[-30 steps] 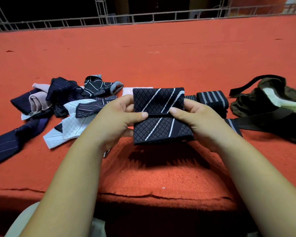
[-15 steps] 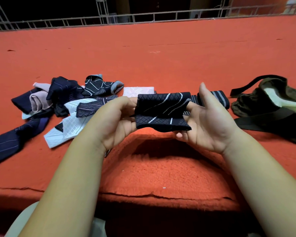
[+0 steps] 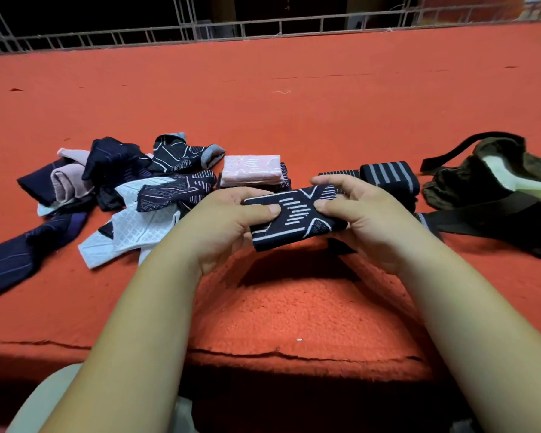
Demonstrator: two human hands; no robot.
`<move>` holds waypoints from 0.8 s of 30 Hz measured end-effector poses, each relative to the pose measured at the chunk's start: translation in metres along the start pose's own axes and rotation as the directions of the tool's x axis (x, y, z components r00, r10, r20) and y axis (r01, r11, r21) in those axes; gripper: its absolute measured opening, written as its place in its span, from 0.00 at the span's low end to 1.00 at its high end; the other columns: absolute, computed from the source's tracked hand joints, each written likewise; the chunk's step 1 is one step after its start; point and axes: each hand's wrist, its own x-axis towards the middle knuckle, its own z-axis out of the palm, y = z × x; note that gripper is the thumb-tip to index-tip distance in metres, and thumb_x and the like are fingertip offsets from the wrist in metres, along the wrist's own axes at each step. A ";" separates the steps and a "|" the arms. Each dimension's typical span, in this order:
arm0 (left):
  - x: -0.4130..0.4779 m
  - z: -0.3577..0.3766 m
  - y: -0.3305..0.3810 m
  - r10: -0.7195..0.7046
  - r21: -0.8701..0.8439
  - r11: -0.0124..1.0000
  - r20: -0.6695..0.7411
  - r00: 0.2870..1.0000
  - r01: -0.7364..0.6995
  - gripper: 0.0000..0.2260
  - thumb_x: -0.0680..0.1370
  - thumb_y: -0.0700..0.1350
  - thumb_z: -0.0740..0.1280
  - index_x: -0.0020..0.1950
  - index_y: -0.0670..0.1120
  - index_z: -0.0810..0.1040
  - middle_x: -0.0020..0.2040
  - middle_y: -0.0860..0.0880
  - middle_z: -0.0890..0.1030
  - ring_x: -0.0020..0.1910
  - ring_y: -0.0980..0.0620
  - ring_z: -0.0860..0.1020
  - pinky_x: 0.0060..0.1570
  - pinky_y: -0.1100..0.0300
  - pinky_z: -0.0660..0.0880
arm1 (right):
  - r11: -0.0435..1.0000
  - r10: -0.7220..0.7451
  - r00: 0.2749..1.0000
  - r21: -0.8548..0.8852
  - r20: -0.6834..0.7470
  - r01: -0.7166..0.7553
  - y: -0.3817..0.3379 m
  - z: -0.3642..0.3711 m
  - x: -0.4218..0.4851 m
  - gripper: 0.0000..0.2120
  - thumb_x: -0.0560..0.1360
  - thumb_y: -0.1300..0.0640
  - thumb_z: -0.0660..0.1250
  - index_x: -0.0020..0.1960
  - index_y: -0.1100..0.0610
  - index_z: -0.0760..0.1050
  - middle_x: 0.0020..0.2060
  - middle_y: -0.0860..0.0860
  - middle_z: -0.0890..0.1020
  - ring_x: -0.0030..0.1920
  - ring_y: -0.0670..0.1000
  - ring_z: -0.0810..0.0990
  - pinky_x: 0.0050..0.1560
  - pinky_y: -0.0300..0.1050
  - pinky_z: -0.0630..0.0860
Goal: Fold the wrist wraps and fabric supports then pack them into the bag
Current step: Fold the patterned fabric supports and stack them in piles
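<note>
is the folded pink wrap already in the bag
No, the pink wrap sits in a folded stack out on the red cloth, well left of the bag.

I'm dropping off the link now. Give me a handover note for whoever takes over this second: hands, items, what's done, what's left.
Left hand: grips the left end of the folded dark patterned support, thumb on top.
Right hand: grips its right end; the piece is held above the red cloth.
Done: pink folded support and striped rolled wrap lie behind the hands.
Left: fold the loose pile on the left, then pack everything into the olive bag on the right.
</note>
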 end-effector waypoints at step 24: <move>0.007 -0.015 0.018 0.380 0.320 0.910 -0.386 0.840 -0.265 0.11 0.78 0.41 0.78 0.57 0.46 0.80 0.54 0.49 0.80 0.49 0.49 0.84 0.44 0.64 0.82 | 0.894 -0.330 0.925 -0.377 -0.189 0.242 -0.001 0.046 0.022 0.05 0.83 0.57 0.71 0.55 0.53 0.74 0.39 0.55 0.82 0.32 0.51 0.83 0.36 0.51 0.83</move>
